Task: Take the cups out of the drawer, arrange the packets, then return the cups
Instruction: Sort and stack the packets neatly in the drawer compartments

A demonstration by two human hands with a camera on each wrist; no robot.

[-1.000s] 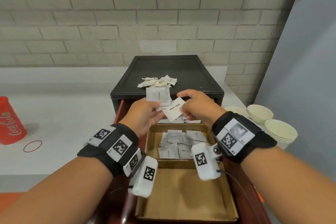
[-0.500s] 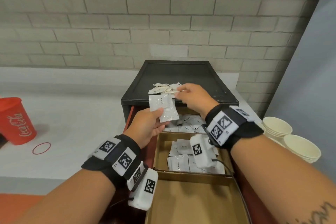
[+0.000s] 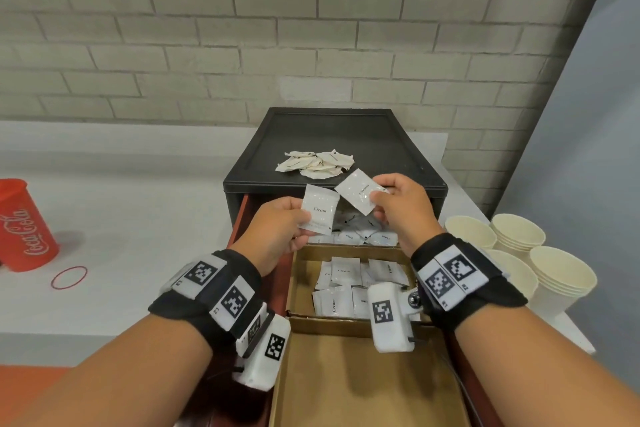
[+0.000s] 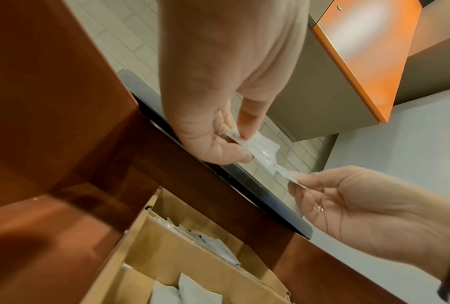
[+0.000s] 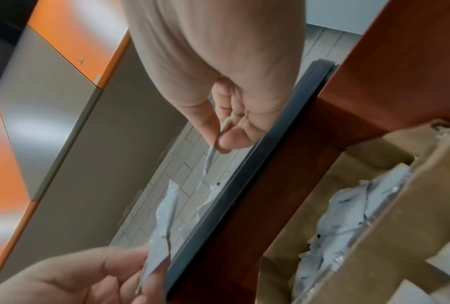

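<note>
Cups out, stacked on tabletop at right of frame; packets part-sorted in drawer at centre; left hand and right hand each pinching one Cream packet; cup return pending.

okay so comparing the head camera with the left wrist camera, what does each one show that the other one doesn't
Only the head view shows the stacked paper cups on the counter, the red Coca-Cola cup, the rubber band, the pile of off-white packets on the black cabinet top, and the word Cream printed on the packets.

Only the left wrist view shows the orange-edged cabinet overhead and both palms from below.

Both show the left hand and right hand each pinching a white packet, above the cardboard tray of packets in the open drawer.
</note>
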